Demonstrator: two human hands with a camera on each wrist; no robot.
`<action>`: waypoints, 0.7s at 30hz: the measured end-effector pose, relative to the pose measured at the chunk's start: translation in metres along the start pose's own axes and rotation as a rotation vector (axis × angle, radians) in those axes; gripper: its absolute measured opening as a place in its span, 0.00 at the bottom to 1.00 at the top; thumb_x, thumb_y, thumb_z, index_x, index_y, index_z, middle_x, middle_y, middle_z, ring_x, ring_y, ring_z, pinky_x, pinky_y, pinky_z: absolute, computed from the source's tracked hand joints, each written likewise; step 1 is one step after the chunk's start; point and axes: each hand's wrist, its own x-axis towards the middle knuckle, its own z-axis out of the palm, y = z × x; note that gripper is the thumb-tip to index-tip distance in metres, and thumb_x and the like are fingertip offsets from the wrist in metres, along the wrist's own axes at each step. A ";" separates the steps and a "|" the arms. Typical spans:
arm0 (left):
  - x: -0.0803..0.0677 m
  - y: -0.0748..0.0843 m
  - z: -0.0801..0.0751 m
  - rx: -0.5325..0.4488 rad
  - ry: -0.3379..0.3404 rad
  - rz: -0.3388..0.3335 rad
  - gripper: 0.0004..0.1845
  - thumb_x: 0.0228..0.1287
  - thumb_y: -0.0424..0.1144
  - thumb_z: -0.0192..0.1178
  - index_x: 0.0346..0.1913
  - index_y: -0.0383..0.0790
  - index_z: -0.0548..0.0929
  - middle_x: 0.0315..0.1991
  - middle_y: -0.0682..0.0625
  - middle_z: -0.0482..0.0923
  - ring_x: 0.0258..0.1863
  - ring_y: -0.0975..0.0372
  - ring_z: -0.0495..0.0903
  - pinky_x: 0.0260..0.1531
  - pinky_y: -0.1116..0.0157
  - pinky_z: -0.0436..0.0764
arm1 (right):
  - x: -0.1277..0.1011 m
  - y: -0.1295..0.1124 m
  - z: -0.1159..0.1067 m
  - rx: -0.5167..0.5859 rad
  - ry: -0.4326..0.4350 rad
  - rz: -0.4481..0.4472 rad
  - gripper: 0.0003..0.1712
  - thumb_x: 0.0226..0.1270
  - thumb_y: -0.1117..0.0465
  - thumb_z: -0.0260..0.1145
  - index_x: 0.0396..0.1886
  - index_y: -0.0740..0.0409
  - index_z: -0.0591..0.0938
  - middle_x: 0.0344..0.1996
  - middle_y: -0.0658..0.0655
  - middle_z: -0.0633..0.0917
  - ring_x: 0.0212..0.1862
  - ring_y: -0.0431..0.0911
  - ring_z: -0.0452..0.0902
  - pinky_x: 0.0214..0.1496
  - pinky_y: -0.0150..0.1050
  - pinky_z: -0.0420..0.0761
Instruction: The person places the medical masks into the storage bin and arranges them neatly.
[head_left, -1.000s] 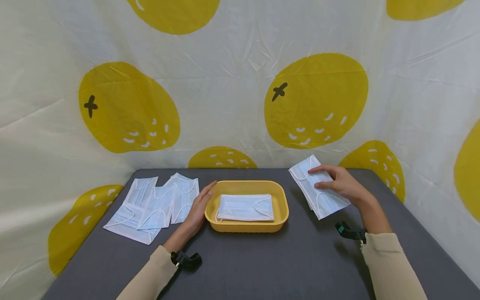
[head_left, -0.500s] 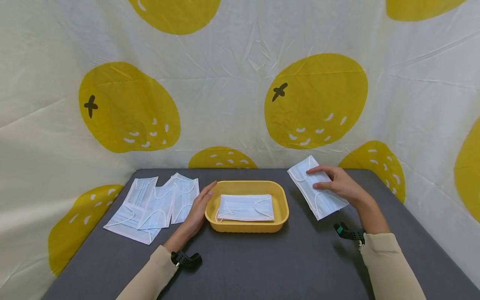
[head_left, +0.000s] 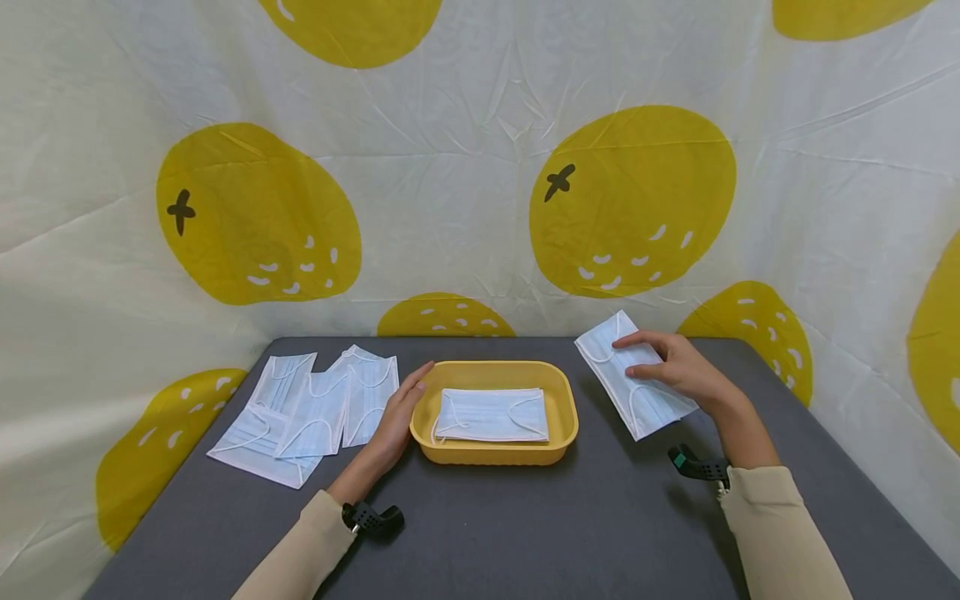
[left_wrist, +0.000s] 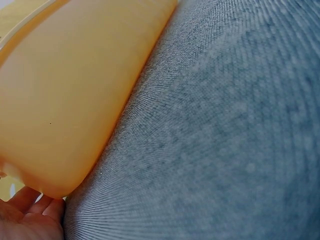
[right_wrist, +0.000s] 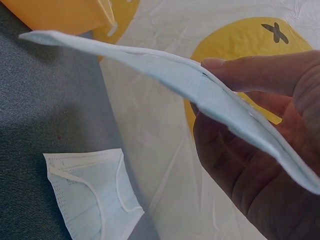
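Head view: illumination is soft, even and moderately bright; outlines are sharp. Diffuse shadows fall on the tabletop (head_left: 480, 533) at 4 o'clock, beneath the right grip (head_left: 678, 367) and wrist. The curtain (head_left: 442, 208) carries a faint sheen along its creases. Left wrist view: the tabletop renders blue-grey, its weave blurring toward 3 o'clock; the tray (left_wrist: 65, 90) at 10 o'clock shows little surface detail. Right wrist view: the grip's underside is dim against the brighter curtain; soft tabletop shadow lies at 10 o'clock.
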 end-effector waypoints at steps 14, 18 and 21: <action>0.000 -0.001 0.001 -0.017 0.004 0.009 0.26 0.85 0.45 0.40 0.80 0.50 0.63 0.82 0.48 0.55 0.83 0.52 0.52 0.82 0.47 0.50 | -0.001 0.002 0.001 0.014 -0.006 -0.008 0.25 0.69 0.59 0.72 0.64 0.57 0.82 0.70 0.66 0.75 0.59 0.54 0.68 0.52 0.28 0.71; 0.001 -0.002 0.000 -0.018 0.001 0.007 0.26 0.86 0.45 0.39 0.80 0.50 0.62 0.82 0.49 0.55 0.83 0.52 0.52 0.82 0.47 0.51 | -0.001 0.002 0.002 0.010 -0.007 -0.012 0.25 0.69 0.59 0.72 0.64 0.57 0.82 0.71 0.66 0.74 0.62 0.53 0.68 0.55 0.29 0.69; 0.001 -0.001 0.000 -0.013 0.002 0.009 0.26 0.86 0.45 0.40 0.80 0.50 0.62 0.82 0.49 0.55 0.83 0.52 0.53 0.82 0.47 0.51 | -0.001 0.002 0.002 0.010 -0.008 -0.015 0.25 0.69 0.59 0.72 0.64 0.56 0.82 0.71 0.66 0.74 0.61 0.54 0.68 0.54 0.29 0.70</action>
